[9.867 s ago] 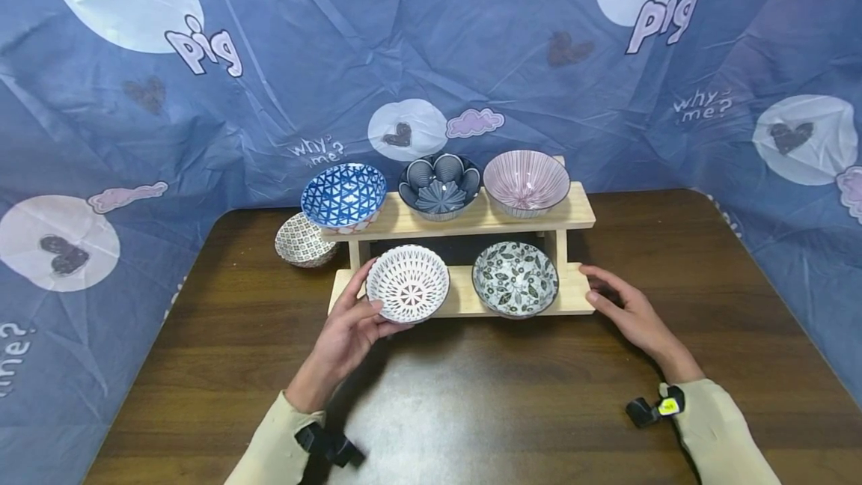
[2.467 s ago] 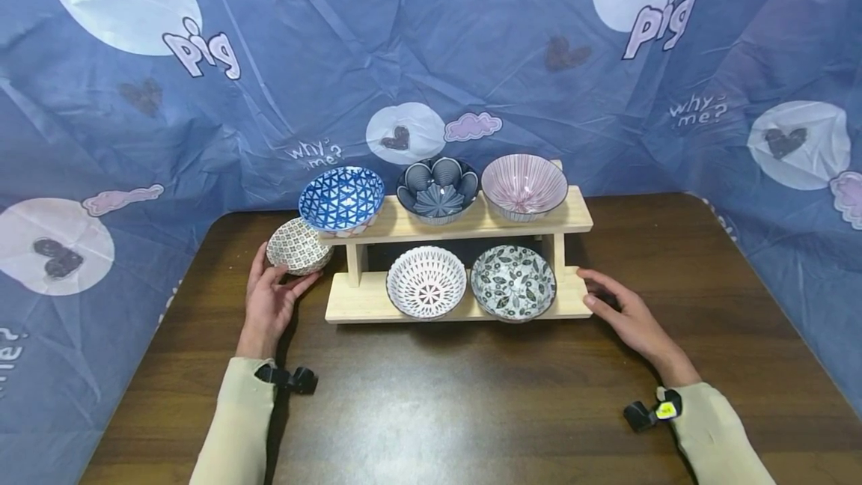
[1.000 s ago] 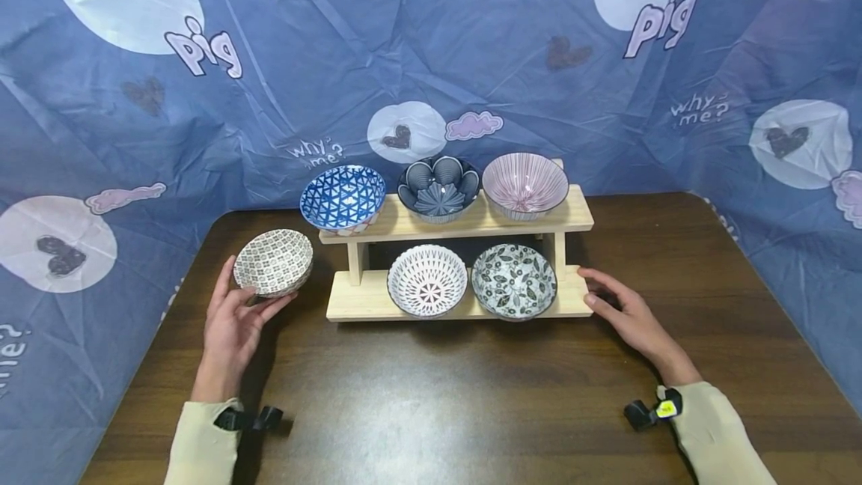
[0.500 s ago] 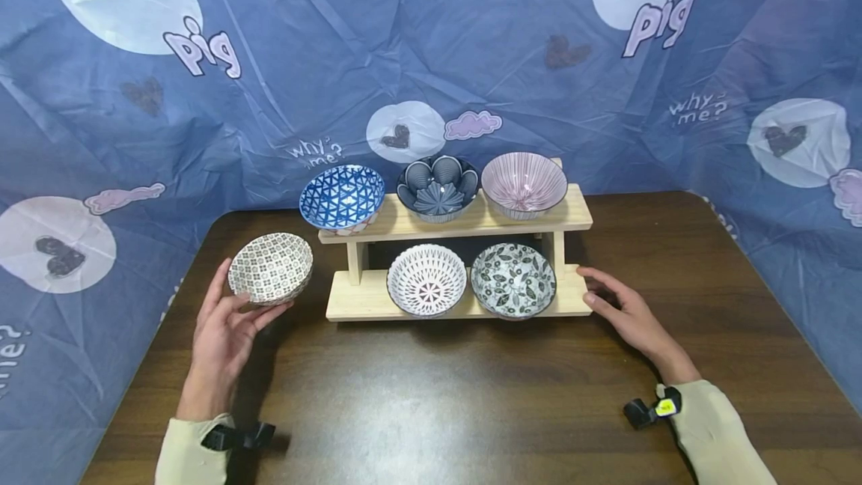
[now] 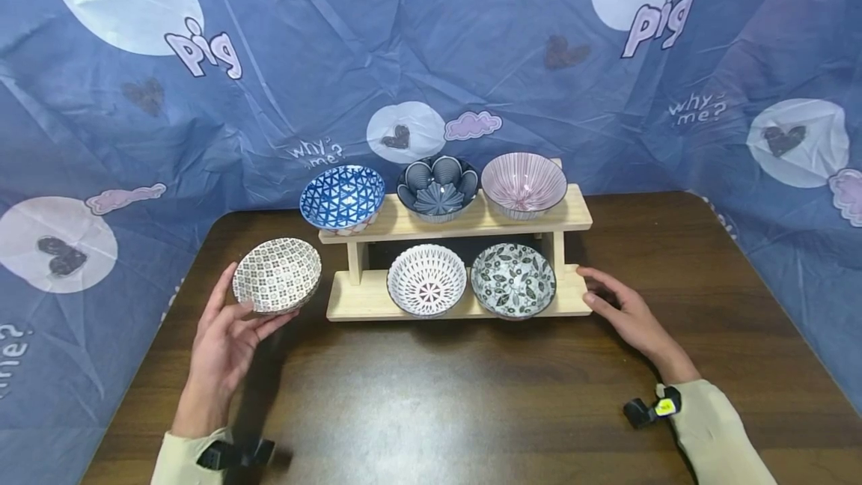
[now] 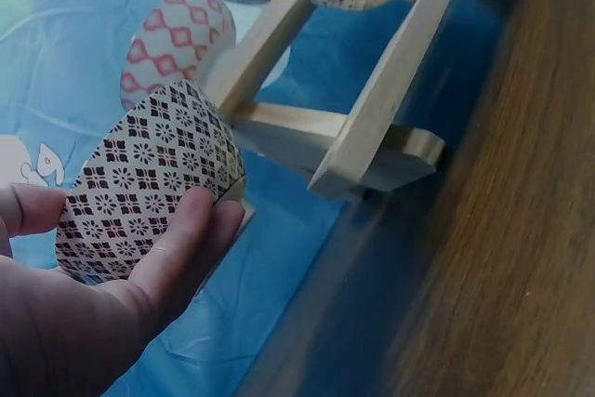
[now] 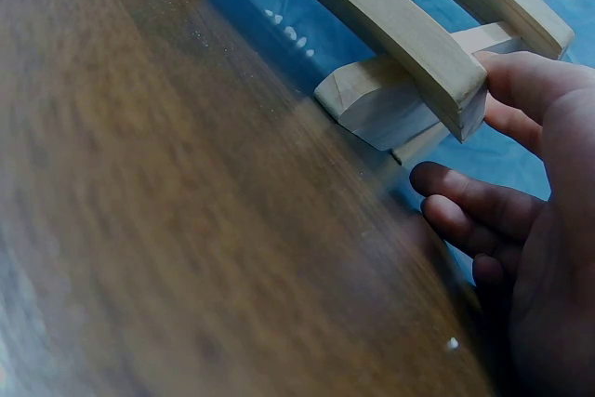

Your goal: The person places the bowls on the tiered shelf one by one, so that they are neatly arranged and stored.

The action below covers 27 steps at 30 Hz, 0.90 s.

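My left hand (image 5: 225,343) grips a small bowl (image 5: 277,275) with a grey-and-white lattice pattern, its thumb and fingers at the side and underneath. The bowl tilts, its inside facing the head camera, left of a two-tier wooden stand (image 5: 350,304). In the left wrist view the bowl's outside (image 6: 139,188) shows dark flowers and diamonds. My right hand (image 5: 636,320) touches the right end of the stand's lower shelf with thumb and forefinger. In the right wrist view its other fingers (image 7: 479,206) hang loosely below the shelf end.
On the upper shelf stand a blue triangle-patterned bowl (image 5: 342,199), a dark blue petal bowl (image 5: 439,193) and a pink striped bowl (image 5: 525,182). The lower shelf carries a white dashed bowl (image 5: 427,281) and a leaf-patterned bowl (image 5: 514,281). A blue printed cloth (image 5: 269,81) hangs behind the brown table (image 5: 431,403).
The white dashed bowl, earlier in my left hand, now sits farther right on the lower shelf. My left hand has lifted the lattice bowl from behind the stand's left end and brought it forward.
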Each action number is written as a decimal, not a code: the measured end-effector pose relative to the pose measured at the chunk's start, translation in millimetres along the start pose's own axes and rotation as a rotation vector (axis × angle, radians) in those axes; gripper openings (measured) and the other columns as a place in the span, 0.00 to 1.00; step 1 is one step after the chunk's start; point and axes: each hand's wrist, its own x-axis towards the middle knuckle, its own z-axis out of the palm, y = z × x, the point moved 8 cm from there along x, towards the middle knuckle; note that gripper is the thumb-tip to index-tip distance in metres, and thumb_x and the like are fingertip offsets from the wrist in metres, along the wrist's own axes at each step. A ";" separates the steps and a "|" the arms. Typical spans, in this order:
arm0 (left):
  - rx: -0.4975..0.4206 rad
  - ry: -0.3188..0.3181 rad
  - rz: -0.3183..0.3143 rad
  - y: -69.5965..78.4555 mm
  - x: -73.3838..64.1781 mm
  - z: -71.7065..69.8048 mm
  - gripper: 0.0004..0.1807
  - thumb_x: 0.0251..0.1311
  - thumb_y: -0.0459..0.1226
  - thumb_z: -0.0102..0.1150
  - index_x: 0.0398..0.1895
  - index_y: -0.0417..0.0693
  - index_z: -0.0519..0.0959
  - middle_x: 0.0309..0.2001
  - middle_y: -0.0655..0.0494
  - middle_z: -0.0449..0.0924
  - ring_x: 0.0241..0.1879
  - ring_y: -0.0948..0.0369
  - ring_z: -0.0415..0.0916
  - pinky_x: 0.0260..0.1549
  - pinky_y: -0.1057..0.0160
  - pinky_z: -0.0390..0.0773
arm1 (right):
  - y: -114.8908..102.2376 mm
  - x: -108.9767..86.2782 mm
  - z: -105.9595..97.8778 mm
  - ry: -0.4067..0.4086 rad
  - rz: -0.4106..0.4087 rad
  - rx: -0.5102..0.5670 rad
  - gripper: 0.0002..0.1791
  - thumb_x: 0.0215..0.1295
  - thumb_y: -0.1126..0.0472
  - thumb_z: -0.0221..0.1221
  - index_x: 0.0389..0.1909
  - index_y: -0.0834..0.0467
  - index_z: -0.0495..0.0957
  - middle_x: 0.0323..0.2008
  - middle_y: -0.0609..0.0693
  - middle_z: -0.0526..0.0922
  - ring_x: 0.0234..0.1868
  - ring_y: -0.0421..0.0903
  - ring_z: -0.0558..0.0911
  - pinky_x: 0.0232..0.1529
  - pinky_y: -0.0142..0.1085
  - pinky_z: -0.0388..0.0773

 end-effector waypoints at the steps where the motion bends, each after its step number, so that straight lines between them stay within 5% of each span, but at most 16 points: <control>1: 0.003 -0.007 0.002 0.1 -1.2 1.1 0.36 0.70 0.21 0.32 0.77 0.60 0.48 0.69 0.50 0.50 0.48 0.48 0.85 0.47 0.48 0.87 | -0.1 -0.1 -0.2 0.002 -0.004 0.002 0.24 0.76 0.58 0.54 0.70 0.57 0.69 0.68 0.60 0.73 0.52 0.19 0.71 0.51 0.21 0.69; 8: -0.033 -0.097 0.025 -2.2 -9.7 10.0 0.37 0.70 0.21 0.29 0.78 0.58 0.49 0.67 0.48 0.54 0.49 0.46 0.85 0.48 0.47 0.87 | -1.2 -1.5 -1.9 0.009 -0.027 0.018 0.24 0.75 0.59 0.54 0.70 0.57 0.69 0.62 0.27 0.70 0.53 0.21 0.71 0.52 0.20 0.69; 16: -0.034 -0.155 0.015 -7.9 -16.7 22.1 0.36 0.70 0.21 0.29 0.77 0.58 0.49 0.68 0.48 0.51 0.51 0.46 0.84 0.49 0.47 0.86 | -0.9 -0.6 -0.9 -0.001 -0.004 -0.007 0.25 0.75 0.57 0.54 0.70 0.56 0.69 0.67 0.53 0.74 0.52 0.20 0.71 0.51 0.22 0.69; 27: -0.028 -0.227 -0.012 -21.7 -22.4 42.8 0.36 0.69 0.20 0.28 0.76 0.56 0.51 0.63 0.49 0.73 0.52 0.47 0.85 0.51 0.46 0.85 | 1.4 -0.5 0.2 -0.002 -0.012 -0.002 0.24 0.76 0.57 0.53 0.70 0.56 0.69 0.67 0.50 0.74 0.53 0.20 0.71 0.52 0.21 0.69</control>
